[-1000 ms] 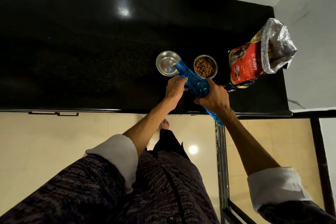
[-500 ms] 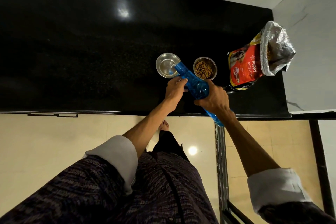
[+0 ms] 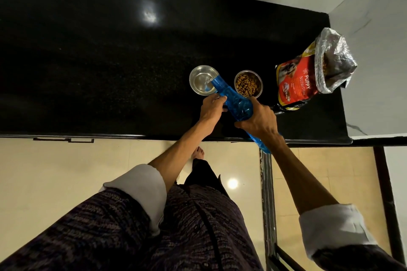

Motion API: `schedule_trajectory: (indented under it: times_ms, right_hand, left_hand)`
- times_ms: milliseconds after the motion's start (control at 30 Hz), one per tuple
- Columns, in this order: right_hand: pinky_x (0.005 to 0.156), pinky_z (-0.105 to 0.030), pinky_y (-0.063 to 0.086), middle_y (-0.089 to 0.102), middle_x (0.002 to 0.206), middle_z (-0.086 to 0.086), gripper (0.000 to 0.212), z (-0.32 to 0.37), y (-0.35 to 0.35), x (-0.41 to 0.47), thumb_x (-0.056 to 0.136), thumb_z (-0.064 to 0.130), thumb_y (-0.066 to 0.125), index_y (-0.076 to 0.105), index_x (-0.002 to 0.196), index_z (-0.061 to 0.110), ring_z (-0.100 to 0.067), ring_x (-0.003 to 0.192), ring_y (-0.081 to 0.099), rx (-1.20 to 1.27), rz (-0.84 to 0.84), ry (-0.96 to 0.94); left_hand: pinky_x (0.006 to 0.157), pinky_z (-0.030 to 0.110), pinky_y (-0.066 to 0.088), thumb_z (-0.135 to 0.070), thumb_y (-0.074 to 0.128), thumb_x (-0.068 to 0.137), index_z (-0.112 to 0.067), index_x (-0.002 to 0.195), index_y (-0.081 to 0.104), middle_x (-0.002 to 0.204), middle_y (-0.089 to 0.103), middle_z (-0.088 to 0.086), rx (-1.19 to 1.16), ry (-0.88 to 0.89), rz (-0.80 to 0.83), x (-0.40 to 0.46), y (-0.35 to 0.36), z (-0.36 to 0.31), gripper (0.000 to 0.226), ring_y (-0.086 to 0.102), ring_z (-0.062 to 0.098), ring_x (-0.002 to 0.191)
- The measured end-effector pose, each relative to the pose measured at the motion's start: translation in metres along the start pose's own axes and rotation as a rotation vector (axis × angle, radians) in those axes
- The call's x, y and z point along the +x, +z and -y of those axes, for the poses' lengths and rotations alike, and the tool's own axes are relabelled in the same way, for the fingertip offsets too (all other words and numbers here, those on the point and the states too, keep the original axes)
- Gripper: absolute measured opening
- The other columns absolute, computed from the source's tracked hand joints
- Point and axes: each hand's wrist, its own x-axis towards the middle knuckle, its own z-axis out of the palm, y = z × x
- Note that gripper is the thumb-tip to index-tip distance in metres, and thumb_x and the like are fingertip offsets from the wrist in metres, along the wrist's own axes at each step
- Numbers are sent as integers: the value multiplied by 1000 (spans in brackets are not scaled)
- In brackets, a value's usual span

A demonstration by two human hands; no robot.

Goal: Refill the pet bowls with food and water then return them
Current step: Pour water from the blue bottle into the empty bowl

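Black polished stone forms the counter (image 3: 110, 61), which runs beneath a pale marbled wall into the right-hand corner, with cream floor tiles below its front edge. Near that front edge, towards the right end, stand two steel pet bowls just beside each other: the water bowl (image 3: 201, 79) and, to its right, the food bowl (image 3: 248, 84), already filled with brown kibble. An opened puppy food bag (image 3: 308, 77) stands upright farther right, close to the corner, its foil mouth gaping. A blue water bottle (image 3: 233, 103) is tipped low, its open mouth over the near rim of the water bowl, and a thin stream appears to fall into the shallow pool inside. The right hand (image 3: 258, 120) grips the bottle's body with fingers wrapped round it, while the left hand (image 3: 212, 106) holds its neck, fingers curled on it. The pour looks partly done; returning both bowls remains. The main risk is that the bottle mouth sits right at the rim, not over the centre, so a surge or a small drift of either hand could send water onto the counter or into the kibble next door. Overfilling would also make the bowl slop when carried, and wet polished stone lets steel slide.
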Motion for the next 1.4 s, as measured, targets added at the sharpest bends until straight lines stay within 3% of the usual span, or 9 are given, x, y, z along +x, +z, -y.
schedule_trajectory:
  times_ms: [100, 600, 933, 1133, 1400]
  right_hand:
    - [90, -45, 60, 72, 128, -13, 91, 1, 0, 0, 70, 40, 93, 50, 147, 17, -35, 108, 72, -2, -9, -9]
    - [89, -46, 61, 73, 126, -13, 90, 6, -1, 0, 72, 39, 93, 50, 148, 15, -34, 105, 73, 17, -15, -23]
    - [91, -46, 60, 73, 127, -12, 90, 10, -3, -3, 72, 38, 93, 49, 148, 16, -33, 107, 73, 34, -13, -16]
    - [93, -47, 61, 73, 128, -12, 92, 11, -7, -5, 70, 38, 94, 49, 148, 15, -32, 108, 73, 90, -33, -15]
    - [93, -44, 62, 73, 128, -9, 95, 19, -11, -5, 68, 39, 93, 49, 148, 15, -28, 107, 73, 217, -84, -38]
  left_hand:
    - [56, 9, 51, -13, 52, 105, -10, 117, 64, 125, 69, 17, -33, 5, 6, -3, 0, -3, 17, 68, 26, 109]
    - [56, 9, 51, -13, 53, 104, -20, 114, 63, 123, 70, 12, -27, 15, 12, -3, -4, -8, 16, 69, 26, 111]
    - [88, 38, 55, -19, 55, 103, -22, 115, 64, 117, 73, 8, 44, -2, 9, -2, -7, -8, 15, 72, 26, 102]
    - [95, 44, 54, -23, 57, 103, -13, 130, 63, 121, 73, 8, 59, -4, 6, -4, -5, -13, 30, 73, 26, 104]
    - [100, 46, 54, -24, 62, 101, -13, 127, 63, 116, 75, 5, 23, 51, -18, -15, -5, -35, 29, 74, 23, 101]
